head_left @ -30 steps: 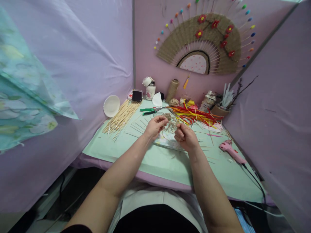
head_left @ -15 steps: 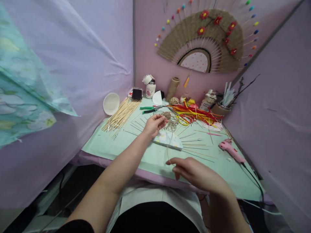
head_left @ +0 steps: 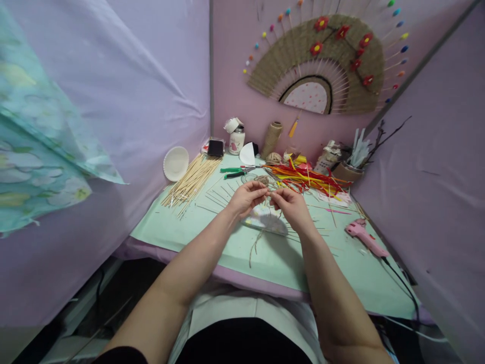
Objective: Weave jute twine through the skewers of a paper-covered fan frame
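Note:
My left hand [head_left: 248, 198] and my right hand [head_left: 290, 205] meet fingertip to fingertip over the table, both pinching a thin strand of twine [head_left: 254, 246]. One end of the twine dangles toward the table's front edge. Beneath my hands lies a half-round piece of floral fabric [head_left: 265, 220], partly covered by them and their shadow. Thin sticks [head_left: 214, 201] fan out from it to both sides. Just behind my fingers a loose bundle of twine [head_left: 261, 179] is partly hidden.
Bamboo skewers [head_left: 191, 182] lie at left beside a white scalloped dish [head_left: 176, 164]. Green-handled pliers [head_left: 233, 173] rest behind. Red and yellow pipe cleaners [head_left: 306, 177] spread at back right. A pink glue gun [head_left: 367, 238] with its cord lies at right. A decorated fan [head_left: 326, 60] hangs on the wall.
My right hand has moved up and forward from the table's front edge to meet my left hand, its fingers now closed on the twine. The left hand stays nearly in place.

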`<control>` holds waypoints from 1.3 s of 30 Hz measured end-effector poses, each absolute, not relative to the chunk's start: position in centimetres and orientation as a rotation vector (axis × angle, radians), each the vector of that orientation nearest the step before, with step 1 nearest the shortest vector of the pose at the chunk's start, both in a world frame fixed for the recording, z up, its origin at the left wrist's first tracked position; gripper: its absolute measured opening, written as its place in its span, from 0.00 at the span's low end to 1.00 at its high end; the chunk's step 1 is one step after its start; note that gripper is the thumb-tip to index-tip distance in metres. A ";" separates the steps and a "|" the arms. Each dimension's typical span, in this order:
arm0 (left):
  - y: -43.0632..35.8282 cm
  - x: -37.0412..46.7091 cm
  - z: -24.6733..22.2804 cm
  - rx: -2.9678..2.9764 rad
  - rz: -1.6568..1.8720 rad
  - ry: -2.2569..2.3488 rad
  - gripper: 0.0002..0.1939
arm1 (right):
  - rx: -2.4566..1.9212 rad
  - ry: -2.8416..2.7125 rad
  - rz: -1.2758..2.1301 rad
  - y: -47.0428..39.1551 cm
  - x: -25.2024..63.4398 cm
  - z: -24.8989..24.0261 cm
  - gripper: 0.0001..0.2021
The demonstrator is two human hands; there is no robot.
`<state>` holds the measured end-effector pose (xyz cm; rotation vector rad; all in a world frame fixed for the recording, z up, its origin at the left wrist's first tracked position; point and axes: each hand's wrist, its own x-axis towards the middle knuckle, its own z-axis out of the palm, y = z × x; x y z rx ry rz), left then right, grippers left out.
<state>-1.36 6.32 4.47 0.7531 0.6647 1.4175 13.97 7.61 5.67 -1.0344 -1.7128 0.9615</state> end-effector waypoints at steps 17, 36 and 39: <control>6.4 -0.9 3.7 1.162 1.532 0.904 0.14 | -1.110 -1.573 1.158 4.8 14.1 6.2 0.18; 6.3 -1.3 4.9 0.522 1.424 0.645 0.06 | -1.006 -1.809 0.804 5.3 15.4 9.2 0.12; 6.3 -1.1 4.7 0.592 1.420 0.633 0.06 | -0.979 -1.733 1.083 7.7 13.6 7.2 0.17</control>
